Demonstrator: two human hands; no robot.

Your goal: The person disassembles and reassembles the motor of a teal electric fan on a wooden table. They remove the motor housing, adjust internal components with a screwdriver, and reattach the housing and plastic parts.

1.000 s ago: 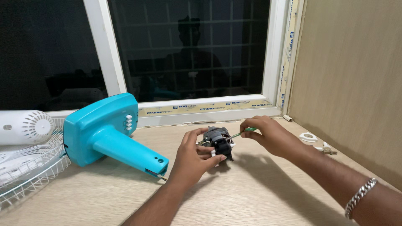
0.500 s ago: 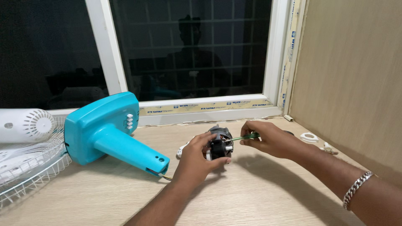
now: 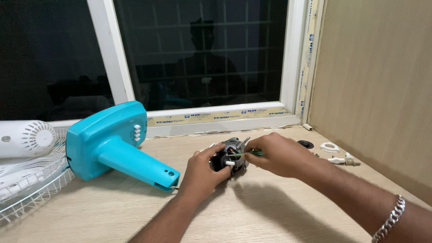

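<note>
While the left hand (image 3: 204, 173) clasped the small fan motor (image 3: 230, 157) from its near side, the right hand (image 3: 276, 155) pinched a thin green-handled tool (image 3: 245, 154), its tip set against the motor. The motor sat on the wooden tabletop (image 3: 270, 211), just in front of the window sill. To the left lay a turquoise fan base (image 3: 119, 144), next to a white wire guard (image 3: 31, 180). Small white parts (image 3: 335, 153) lay near the right wall. A silver bracelet (image 3: 389, 218) circled the right wrist.

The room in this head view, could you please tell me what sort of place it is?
Probably a home room used for repairs: a pale wooden tabletop under a white-framed window, dark outside, with a turquoise plastic fan base lying dismantled.
</note>
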